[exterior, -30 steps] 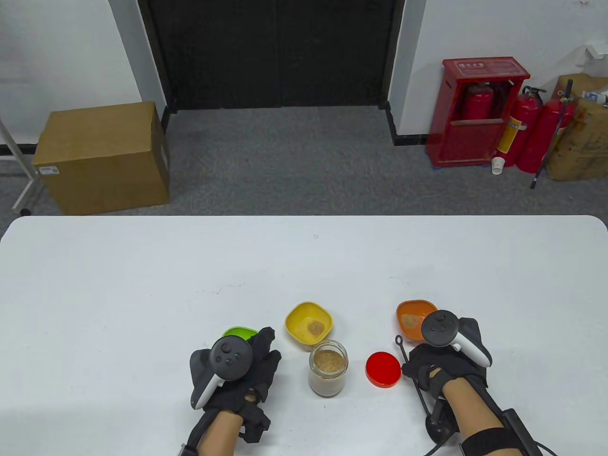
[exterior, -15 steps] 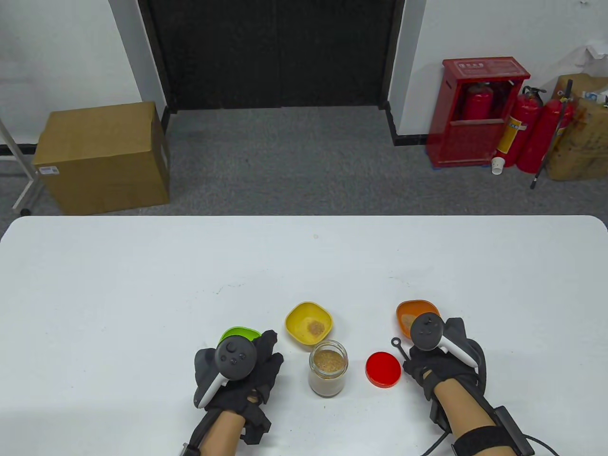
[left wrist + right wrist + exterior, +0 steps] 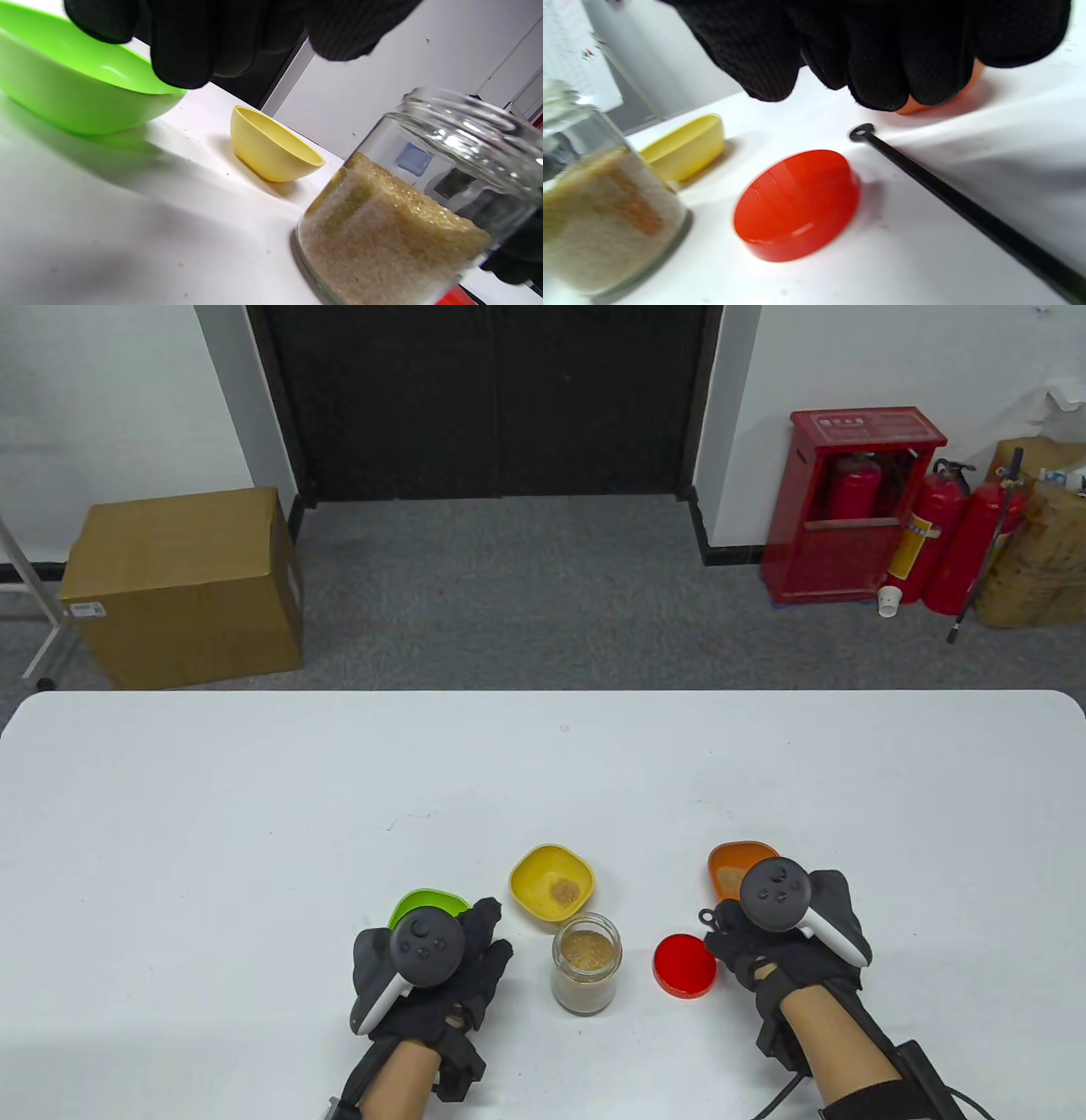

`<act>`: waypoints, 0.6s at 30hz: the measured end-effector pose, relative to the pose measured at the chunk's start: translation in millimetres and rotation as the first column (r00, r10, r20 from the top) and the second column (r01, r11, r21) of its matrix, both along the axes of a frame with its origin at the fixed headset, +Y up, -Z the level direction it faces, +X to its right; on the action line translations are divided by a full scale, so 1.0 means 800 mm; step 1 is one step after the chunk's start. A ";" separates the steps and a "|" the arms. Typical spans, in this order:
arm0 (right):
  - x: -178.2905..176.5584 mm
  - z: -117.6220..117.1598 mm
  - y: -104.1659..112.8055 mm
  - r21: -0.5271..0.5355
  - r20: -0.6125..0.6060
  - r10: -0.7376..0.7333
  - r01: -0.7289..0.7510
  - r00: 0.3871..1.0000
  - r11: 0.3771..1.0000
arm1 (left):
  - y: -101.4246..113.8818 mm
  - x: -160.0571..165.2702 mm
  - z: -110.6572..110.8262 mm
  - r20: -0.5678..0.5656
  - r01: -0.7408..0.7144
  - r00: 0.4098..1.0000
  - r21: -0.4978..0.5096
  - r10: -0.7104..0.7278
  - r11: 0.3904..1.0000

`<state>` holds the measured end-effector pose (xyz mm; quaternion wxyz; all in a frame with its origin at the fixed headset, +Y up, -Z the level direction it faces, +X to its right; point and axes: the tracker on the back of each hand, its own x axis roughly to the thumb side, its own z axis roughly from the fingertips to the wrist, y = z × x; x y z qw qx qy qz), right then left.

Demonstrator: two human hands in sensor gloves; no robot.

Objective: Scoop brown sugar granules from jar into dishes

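Since a second ago the spoon (image 3: 967, 214) has dropped flat on the table (image 3: 254, 814) under the right hand (image 3: 785, 937), whose curled fingers hover over it without gripping; the left hand (image 3: 433, 976) rests relaxed and empty beside the green dish (image 3: 416, 903). Between the hands stands one open glass jar (image 3: 585, 971) of loose brown sugar (image 3: 586, 952), likely heavy, slick and breakable, best held round its wall. Around it sit three dishes, green, yellow (image 3: 551, 882) and orange (image 3: 730, 865), and one red lid (image 3: 684, 965).

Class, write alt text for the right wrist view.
A black-gloved right hand hovers over a white table, above a thin black spoon handle. A red lid lies beside it, with a sugar jar and yellow dish at left.
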<state>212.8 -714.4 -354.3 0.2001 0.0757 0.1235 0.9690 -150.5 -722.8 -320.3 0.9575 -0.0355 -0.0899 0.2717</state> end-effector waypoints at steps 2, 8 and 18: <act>-0.011 0.002 0.001 0.029 -0.027 -0.012 0.013 1.000 0.999 | 0.000 0.002 0.000 0.018 0.005 1.000 0.002 -0.005 1.000; -0.035 0.009 -0.011 0.053 -0.073 -0.058 0.062 0.996 0.997 | -0.001 0.004 0.000 0.040 0.003 0.999 0.000 -0.003 1.000; -0.061 0.018 -0.044 -0.026 -0.178 0.141 -0.148 0.974 0.989 | -0.002 0.005 0.001 0.052 -0.003 0.999 0.000 0.003 1.000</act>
